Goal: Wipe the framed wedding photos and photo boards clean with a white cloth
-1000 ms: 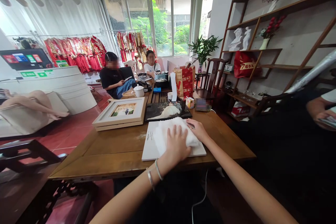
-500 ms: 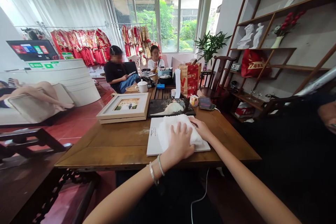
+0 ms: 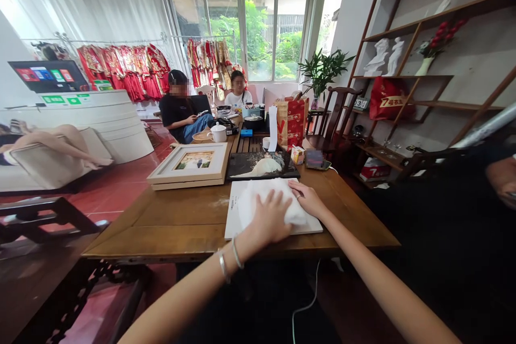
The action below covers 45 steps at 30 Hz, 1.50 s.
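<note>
A white cloth [image 3: 266, 198] lies bunched on a flat white board [image 3: 236, 223] near the front edge of the wooden table [image 3: 181, 231]. My left hand [image 3: 269, 220] presses flat on the cloth, fingers spread, with two bracelets on the wrist. My right hand [image 3: 308, 200] rests on the cloth's right edge, fingers stretched out flat against the board.
Behind the board lie a dark picture panel [image 3: 262, 166] and a stacked light wooden photo frame [image 3: 191, 165]. A small box [image 3: 298, 154], a phone [image 3: 315, 159], a red bag [image 3: 291, 121] and tea things sit farther back. Two people sit at the far end; another person's hand [image 3: 502, 180] is at the right.
My left hand has slid slightly left and toward me over the cloth, which now lies flatter. My right hand stays at its right edge.
</note>
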### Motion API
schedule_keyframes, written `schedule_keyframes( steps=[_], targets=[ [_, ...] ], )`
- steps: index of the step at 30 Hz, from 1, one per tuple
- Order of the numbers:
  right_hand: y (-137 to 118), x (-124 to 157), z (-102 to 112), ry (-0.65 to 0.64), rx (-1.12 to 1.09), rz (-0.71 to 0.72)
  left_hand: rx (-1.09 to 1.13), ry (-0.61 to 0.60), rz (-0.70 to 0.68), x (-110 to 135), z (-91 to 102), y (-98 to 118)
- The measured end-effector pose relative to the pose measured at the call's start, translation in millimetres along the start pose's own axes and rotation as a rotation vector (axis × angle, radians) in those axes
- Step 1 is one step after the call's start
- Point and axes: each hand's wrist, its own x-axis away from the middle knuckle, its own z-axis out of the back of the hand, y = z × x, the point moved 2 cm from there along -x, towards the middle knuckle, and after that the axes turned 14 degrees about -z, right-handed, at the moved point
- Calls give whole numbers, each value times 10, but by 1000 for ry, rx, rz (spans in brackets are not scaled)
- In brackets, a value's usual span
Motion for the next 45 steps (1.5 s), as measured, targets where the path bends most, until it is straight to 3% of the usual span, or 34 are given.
schedule_keyframes(
  steps=[4,7,13,21,25,33,36,39,45],
  targets=[
    [-34,11,6,-12,-30,36,12,-26,-74,-346,9,-460],
    [-52,11,14,-8,-34,29,15,11,-63,-405,-2,-594],
    [-30,-3,10,9,-26,13,27,45,-44,-252,-25,-554],
    [9,-5,-10,23,-27,-30,23,58,42,38,40,-859],
    [6,3,-13,30,-33,-16,-16,60,65,330,58,-778],
    [23,4,-26,33,-66,-18,46,9,86,885,2,-45],
    [26,2,-26,37,-60,-22,67,7,90,961,17,65],
    [21,6,-22,35,-50,-17,75,9,102,877,53,-39],
    [5,18,-9,33,-26,-15,41,52,79,427,31,-599]
  ],
)
